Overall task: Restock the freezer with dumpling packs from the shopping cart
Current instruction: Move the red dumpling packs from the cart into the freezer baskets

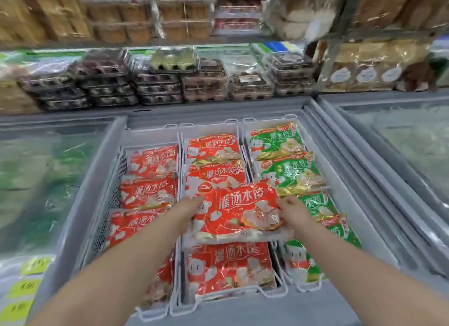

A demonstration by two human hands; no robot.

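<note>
Egg cartons (155,85) sit behind the freezer (340,179) holding dumpling packs (150,160).

Both bare forearms reach forward from the near edge, converging toward the middle. The left hand (188,207) grips the left edge of a red plastic dumpling pack (237,212); the right hand (292,210) pinches its right edge, fingers curled.
</note>
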